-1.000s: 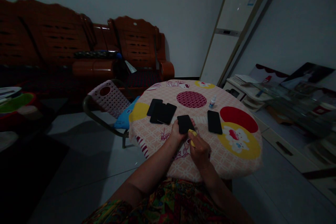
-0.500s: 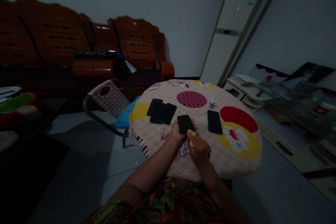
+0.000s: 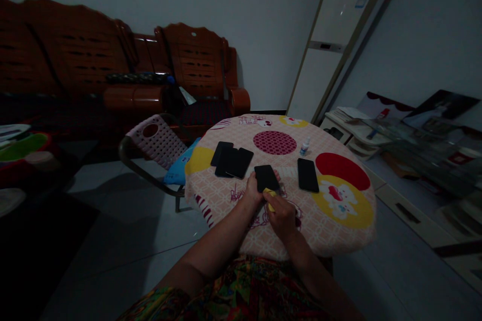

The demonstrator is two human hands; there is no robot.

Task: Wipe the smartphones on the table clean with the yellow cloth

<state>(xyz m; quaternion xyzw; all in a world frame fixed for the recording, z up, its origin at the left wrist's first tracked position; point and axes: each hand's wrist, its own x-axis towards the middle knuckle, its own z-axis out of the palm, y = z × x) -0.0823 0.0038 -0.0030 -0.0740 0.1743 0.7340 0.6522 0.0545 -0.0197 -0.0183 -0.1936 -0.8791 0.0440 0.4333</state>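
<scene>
A dark smartphone (image 3: 265,177) lies in my left hand (image 3: 253,188), its fingers showing past the far right edge. My right hand (image 3: 281,213) pinches a small yellow cloth (image 3: 270,195) against the phone's near edge. To the right, another dark phone (image 3: 308,175) rests flat on the patterned tablecloth (image 3: 263,243). Several black phone-like slabs (image 3: 228,161) overlap one another at the left of the table. Beyond the hands stands a small white bottle (image 3: 305,146) with a blue lower part.
A woven-back chair (image 3: 158,143) with a blue cushion (image 3: 179,165) stands left of the round table. Wooden sofas (image 3: 196,55) line the back wall. At the right is a low cabinet (image 3: 399,205) with a glass shelf and clutter.
My right hand, with the yellow cloth, has shifted slightly left along the near edge of the phone. My left hand and the phone have stayed nearly in place.
</scene>
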